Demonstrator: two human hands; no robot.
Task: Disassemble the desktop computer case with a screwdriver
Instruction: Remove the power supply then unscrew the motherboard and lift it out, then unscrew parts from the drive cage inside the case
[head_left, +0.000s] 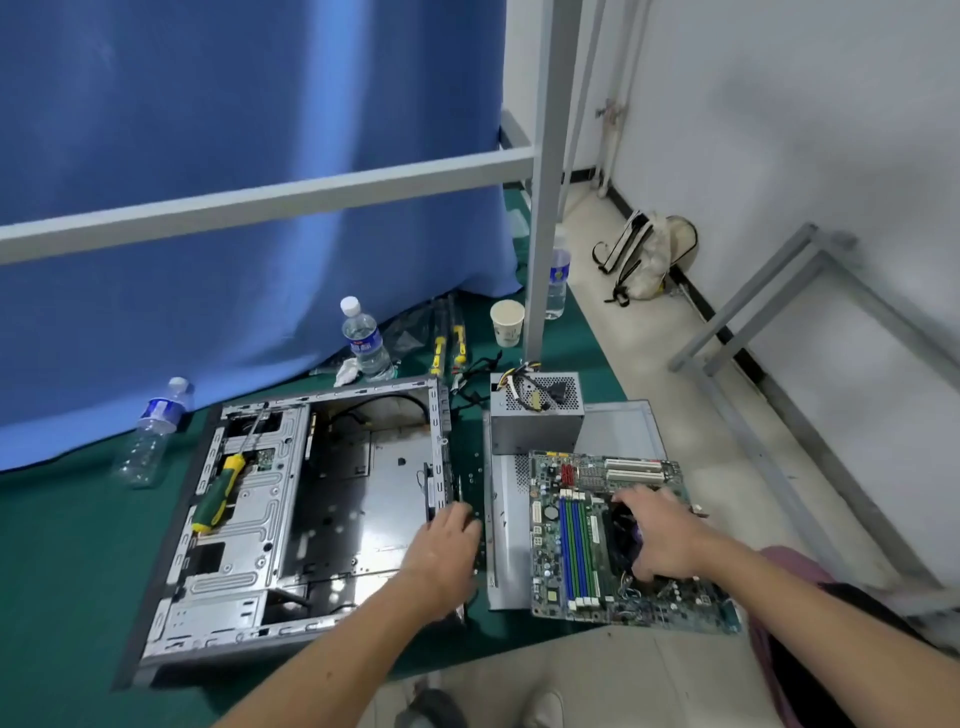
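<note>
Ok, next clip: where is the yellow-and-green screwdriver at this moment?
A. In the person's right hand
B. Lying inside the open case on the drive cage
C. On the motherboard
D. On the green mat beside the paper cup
B. The screwdriver lies unheld on the metal drive cage inside the open case, while the right hand rests on the motherboard and the left hand is at the case's edge.

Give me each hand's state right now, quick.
Left hand: at the computer case's right edge; grip cannot be told.
Right hand: open, fingers spread on the motherboard's cooler.
</note>
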